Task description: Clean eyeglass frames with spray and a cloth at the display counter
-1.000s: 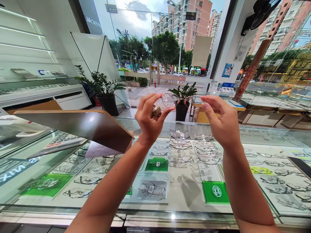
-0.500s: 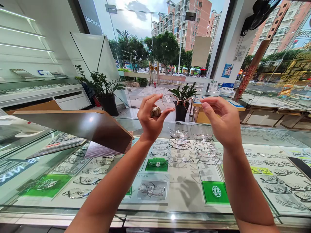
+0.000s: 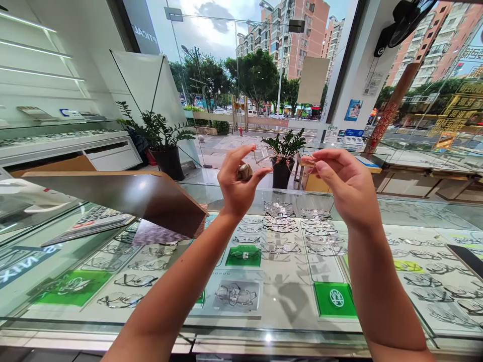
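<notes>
Raised above the glass counter, a pair of thin-rimmed eyeglasses (image 3: 264,157) spans the gap between my two hands. My left hand (image 3: 238,181) grips its left end, fingers curled above the lens and thumb below. A crumpled greyish-beige cloth-like wad (image 3: 245,172) is tucked in that palm. At the other end, my right hand (image 3: 349,188) pinches the frame between thumb and fingers. The right lens is partly hard to make out against the background.
Under the glass counter (image 3: 281,322) lie rows of eyeglasses (image 3: 281,248) and green display cards (image 3: 335,299). A brown board (image 3: 151,201), a calculator (image 3: 98,219) and a white object are at left. A dark phone-like slab (image 3: 468,259) lies at right. Potted plants (image 3: 168,163) stand beyond.
Both hands have shifted slightly right. The eyeglasses have turned a little, and a tan patch now shows by my right fingertips. My grip at both ends continues.
</notes>
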`<state>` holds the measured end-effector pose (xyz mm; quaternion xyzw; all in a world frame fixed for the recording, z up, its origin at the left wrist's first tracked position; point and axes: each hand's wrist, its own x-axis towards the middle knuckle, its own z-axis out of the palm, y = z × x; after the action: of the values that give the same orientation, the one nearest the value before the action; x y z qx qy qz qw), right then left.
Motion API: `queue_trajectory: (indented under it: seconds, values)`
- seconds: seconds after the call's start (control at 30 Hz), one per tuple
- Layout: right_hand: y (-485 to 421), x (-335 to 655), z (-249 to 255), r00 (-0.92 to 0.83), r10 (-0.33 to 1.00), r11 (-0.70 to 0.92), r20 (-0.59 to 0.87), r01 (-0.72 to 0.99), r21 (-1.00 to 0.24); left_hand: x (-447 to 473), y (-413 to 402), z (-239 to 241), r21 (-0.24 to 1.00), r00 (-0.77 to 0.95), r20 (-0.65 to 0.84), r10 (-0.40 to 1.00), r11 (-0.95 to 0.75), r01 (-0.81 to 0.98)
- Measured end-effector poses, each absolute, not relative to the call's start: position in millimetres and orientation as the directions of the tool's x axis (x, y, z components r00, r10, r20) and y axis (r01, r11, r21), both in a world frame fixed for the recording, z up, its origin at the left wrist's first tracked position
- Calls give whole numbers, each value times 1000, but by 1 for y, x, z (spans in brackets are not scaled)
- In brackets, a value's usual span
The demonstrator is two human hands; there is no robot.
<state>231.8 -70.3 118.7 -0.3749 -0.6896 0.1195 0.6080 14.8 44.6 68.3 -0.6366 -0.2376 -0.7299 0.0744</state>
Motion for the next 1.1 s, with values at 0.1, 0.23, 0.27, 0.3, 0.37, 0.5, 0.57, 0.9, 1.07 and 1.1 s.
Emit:
queue_trajectory:
  seconds: [0.1, 0.23, 0.27, 0.3, 0.37, 0.5, 0.57, 0.9, 1.07, 1.1]
  values:
    - [-72, 231, 121, 18, 683, 664, 730, 400, -631, 16, 42, 69, 234, -161, 970, 184, -890, 391]
    - [-70, 233, 121, 14, 692, 651, 721, 418, -634, 18, 41, 68, 257, -130, 966, 224, -897, 360]
    - [-69, 233, 120, 12, 691, 654, 723, 417, -631, 18, 42, 68, 266, -121, 964, 238, -894, 362]
    - [-68, 234, 119, 12, 683, 660, 730, 418, -624, 18, 42, 68, 268, -110, 963, 245, -893, 362]
    - [-66, 235, 117, 29, 649, 673, 760, 445, -591, 18, 44, 67, 252, -81, 968, 239, -899, 359]
    - [-64, 234, 115, 55, 523, 673, 850, 585, -452, 18, 41, 68, 160, 20, 984, 179, -921, 355]
    - [-63, 233, 114, 8, 484, 682, 875, 622, -384, 19, 37, 70, 113, 86, 984, 153, -927, 358]
    - [-58, 233, 110, -100, 563, 629, 820, 696, -347, 22, 26, 76, 64, 217, 966, 143, -940, 334]
    - [-57, 234, 110, -107, 568, 638, 816, 683, -354, 21, 24, 77, 85, 258, 949, 182, -934, 348]
    - [-57, 234, 109, -106, 567, 639, 817, 683, -355, 21, 23, 77, 103, 257, 945, 201, -931, 349]
